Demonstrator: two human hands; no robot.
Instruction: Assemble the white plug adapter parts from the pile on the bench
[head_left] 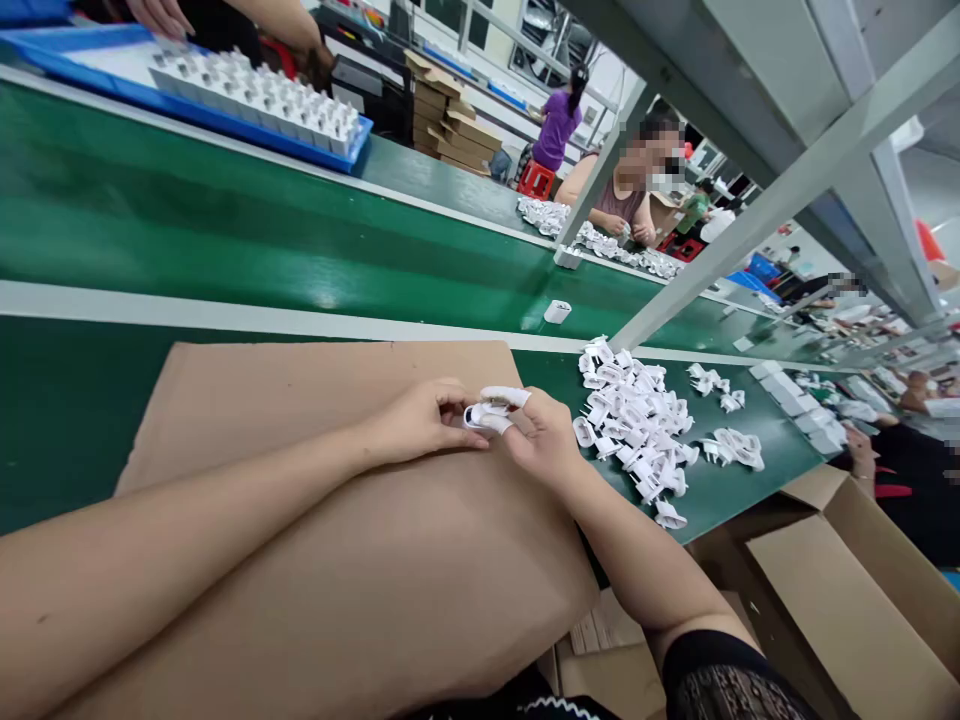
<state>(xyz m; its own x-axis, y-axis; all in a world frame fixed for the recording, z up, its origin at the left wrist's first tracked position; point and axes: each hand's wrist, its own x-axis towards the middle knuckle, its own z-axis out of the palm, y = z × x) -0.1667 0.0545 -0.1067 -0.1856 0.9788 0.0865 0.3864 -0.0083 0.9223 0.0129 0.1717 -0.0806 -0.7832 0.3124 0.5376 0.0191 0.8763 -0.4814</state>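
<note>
My left hand (427, 420) and my right hand (541, 436) meet over a brown cardboard sheet (315, 560) on the green bench. Both pinch one small white plastic part (480, 414) between their fingertips. White finger cots cover my right thumb and forefinger. A heap of white plug parts (634, 420) lies just right of my right hand on the green surface.
A green conveyor belt (225, 230) runs behind the cardboard, with one white part (557, 311) on it. A blue tray of white parts (255, 95) sits across the belt by another person's hands. Grey frame posts slant at right. Open cartons stand lower right. Other workers sit beyond.
</note>
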